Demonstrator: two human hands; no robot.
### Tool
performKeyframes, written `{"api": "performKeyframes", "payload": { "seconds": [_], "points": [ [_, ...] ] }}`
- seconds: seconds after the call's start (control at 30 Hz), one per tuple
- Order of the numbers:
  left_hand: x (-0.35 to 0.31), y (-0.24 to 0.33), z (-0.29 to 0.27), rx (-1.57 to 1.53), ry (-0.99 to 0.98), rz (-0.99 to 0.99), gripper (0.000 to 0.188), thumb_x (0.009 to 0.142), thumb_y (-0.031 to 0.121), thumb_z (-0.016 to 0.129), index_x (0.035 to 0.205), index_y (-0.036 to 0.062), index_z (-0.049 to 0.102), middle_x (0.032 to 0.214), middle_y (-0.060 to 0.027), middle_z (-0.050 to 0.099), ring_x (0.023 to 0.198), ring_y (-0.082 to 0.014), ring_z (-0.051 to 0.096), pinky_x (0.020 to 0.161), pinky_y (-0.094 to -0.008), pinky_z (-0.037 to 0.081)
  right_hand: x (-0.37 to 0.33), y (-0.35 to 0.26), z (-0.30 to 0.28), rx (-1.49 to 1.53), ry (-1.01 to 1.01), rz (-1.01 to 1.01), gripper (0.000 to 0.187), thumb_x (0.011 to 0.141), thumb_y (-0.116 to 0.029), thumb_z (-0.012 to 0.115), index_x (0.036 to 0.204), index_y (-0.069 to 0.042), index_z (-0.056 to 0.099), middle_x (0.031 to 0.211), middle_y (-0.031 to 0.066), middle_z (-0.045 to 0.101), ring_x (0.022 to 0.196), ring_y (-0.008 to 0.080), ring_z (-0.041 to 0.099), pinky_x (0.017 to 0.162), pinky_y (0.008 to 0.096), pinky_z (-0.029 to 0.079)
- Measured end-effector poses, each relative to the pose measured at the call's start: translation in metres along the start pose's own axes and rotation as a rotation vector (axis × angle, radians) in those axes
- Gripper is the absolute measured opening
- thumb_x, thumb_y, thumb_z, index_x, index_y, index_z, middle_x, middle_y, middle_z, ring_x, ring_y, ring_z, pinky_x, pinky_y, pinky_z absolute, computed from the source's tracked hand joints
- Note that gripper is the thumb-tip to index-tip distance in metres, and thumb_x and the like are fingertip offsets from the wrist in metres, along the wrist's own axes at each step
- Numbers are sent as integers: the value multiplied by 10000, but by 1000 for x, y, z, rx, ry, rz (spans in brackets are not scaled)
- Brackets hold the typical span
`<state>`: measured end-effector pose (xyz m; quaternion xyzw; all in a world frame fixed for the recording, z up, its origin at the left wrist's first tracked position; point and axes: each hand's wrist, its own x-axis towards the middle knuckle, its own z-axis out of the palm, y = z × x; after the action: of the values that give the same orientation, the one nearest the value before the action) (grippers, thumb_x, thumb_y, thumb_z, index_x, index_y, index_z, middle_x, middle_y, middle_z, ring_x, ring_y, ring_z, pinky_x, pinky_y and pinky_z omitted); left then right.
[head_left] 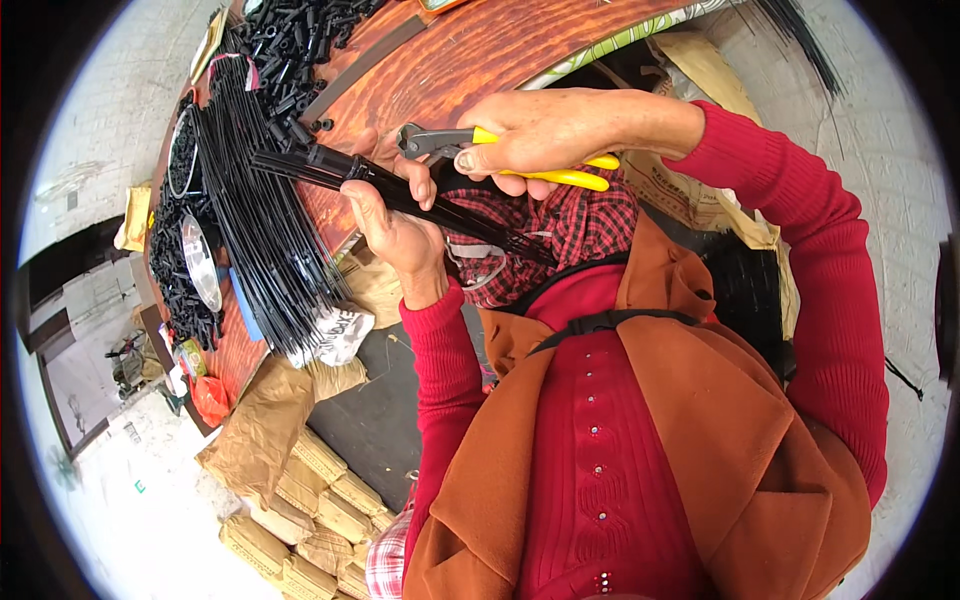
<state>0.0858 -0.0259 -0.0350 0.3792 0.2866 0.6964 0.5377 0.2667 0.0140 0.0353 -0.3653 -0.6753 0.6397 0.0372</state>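
My left hand (395, 225) is closed around a bundle of thin black rods (470, 225), with black sleeve-like pieces (340, 165) near its far end. The bundle slants from the upper left down to the checked cloth (600, 215) over my lap. In my right hand (540, 130) is a pair of yellow-handled pliers (430, 141), its dark jaws beside the bundle, just above my left fingers. From this view I cannot tell whether the jaws touch a rod.
A large sheaf of black rods (255, 210) lies across the reddish wooden table (400, 95). Small black tubular parts (295, 50) are heaped at the far left. More dark parts (180, 270) lie by the table's left edge. Brown paper packages (320, 500) are stacked on the floor.
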Motion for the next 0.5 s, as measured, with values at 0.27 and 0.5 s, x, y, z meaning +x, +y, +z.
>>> {"api": "performKeyframes", "payload": {
  "seconds": [0.27,0.5],
  "points": [
    [6,2,-2,-45,-57,-22,526,912,461,347,1149,-1,430,914,-137,543,521,-125,416,451,-226,318,2,-4,-15,-89,-1,-72,257,870,-247,446,833,4,491,645,66,563,526,132,559,480,274,463],
    [21,28,-17,-52,-3,-1,468,931,421,321,1099,7,463,1055,-198,541,530,-132,433,437,-209,323,34,9,-24,-708,608,-420,228,764,-230,578,801,-14,515,697,199,576,693,390,561,558,450,426]
  ]
}}
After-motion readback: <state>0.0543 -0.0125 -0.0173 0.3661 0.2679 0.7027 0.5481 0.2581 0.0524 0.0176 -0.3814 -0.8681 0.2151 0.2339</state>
